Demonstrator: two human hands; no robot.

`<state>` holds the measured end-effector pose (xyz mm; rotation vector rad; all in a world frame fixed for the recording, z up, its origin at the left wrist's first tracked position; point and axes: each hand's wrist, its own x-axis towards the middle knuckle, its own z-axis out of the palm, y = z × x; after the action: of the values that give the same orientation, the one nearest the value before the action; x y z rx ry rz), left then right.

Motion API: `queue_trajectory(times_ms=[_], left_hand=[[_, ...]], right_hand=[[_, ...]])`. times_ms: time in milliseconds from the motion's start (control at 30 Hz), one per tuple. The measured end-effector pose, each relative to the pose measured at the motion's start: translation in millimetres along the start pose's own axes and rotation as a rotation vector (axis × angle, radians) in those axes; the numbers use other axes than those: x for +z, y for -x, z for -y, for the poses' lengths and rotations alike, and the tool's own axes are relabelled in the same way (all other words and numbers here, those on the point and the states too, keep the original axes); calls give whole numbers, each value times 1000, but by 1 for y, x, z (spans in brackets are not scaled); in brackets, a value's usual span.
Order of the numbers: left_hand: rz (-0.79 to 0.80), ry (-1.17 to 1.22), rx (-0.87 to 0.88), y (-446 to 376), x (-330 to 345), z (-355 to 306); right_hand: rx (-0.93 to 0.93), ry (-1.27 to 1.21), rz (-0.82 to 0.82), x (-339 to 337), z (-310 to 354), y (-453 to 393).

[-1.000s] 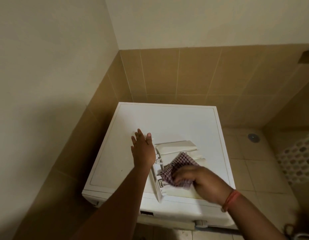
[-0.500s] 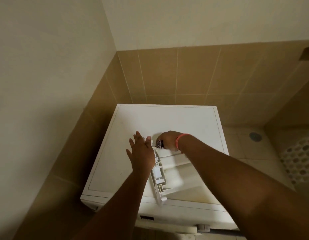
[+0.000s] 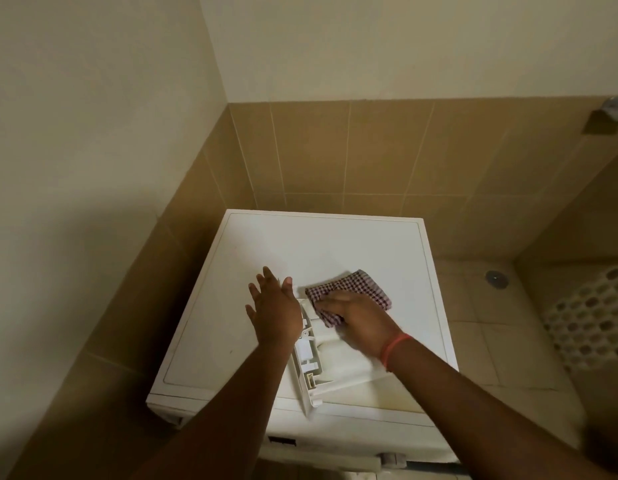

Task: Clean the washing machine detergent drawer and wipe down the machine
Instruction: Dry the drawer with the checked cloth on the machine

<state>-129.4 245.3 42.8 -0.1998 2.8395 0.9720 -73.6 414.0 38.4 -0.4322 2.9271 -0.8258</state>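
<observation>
Head view. Compared with half a second earlier, the right hand [image 3: 361,318] has drawn back from the far end of the detergent drawer [image 3: 330,358], and the checked cloth [image 3: 349,292], then bunched almost out of sight under that hand, now lies spread beyond the fingers. Compared with one second earlier, the cloth sits at the far end of the drawer instead of the near end. This indicates repeated wiping strokes along the drawer's length; the drawer-cleaning step appears to be in progress, and wiping of the machine itself is judged not yet begun.

Grip state: the right hand's fingers curl over the near part of the cloth and press it down onto the drawer's far end. The left hand [image 3: 276,311] is flat, fingers straight and spread, holding nothing; its thumb-side edge lies against the drawer's left side, apparently steadying it.

The drawer is removed from its slot and lies on top of the washing machine [image 3: 335,244], towards the front right, angled. It is white plastic with an elongated front panel and small moulded compartments along its left edge. Residue cannot be judged.
</observation>
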Motion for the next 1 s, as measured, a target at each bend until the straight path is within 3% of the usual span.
queue_trajectory(times_ms=[100, 233, 367, 600, 767, 900, 1000], left_hand=[[-3, -4, -6, 1, 1, -2], [-14, 26, -12, 1, 3, -2], [-18, 85, -32, 1, 4, -1], [-36, 51, -40, 0, 4, -1], [-30, 62, -50, 1, 3, -1], [-14, 56, -49, -1, 3, 1], [-12, 37, -57, -1, 3, 1]], right_hand=[[19, 54, 4, -17, -27, 26], [305, -22, -67, -33, -52, 37], [192, 56, -186, -6, -21, 31], [-28, 45, -133, 4, -12, 49], [-65, -60, -3, -16, -9, 71], [71, -120, -194, -3, 12, 30], [14, -39, -146, 16, 35, 17]])
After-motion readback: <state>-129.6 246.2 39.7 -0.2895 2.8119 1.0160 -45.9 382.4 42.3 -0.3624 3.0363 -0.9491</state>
